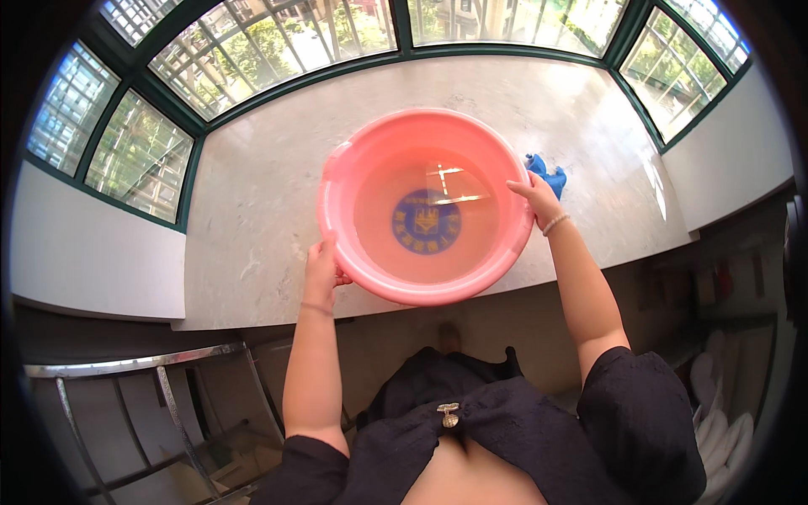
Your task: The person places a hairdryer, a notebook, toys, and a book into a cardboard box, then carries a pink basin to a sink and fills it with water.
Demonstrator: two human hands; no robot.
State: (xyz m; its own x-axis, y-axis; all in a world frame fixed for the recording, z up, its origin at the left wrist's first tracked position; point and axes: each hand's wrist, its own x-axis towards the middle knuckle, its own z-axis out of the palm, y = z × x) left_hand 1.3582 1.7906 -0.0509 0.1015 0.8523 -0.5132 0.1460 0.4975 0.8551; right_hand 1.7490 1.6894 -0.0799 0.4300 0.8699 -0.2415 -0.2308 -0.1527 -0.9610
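A round pink plastic basin (429,295) holds clear water, and a blue printed emblem shows through on its bottom. My left hand (322,268) grips the rim at the near left, thumb on top and fingers curled beneath. On the right side, my right hand (540,199) holds the rim with its thumb over the edge. Just beyond that hand a crumpled blue cloth (548,175) lies on the pale stone windowsill (252,208). The basin is over the sill's front edge; whether its base rests on the stone is hidden.
Green-framed windows (404,53) with bars outside enclose the sill at the back and sides. Below left stands a metal rail frame (161,363). White low walls (95,246) flank the sill. At the lower right are pale, rounded objects (723,442) I cannot identify.
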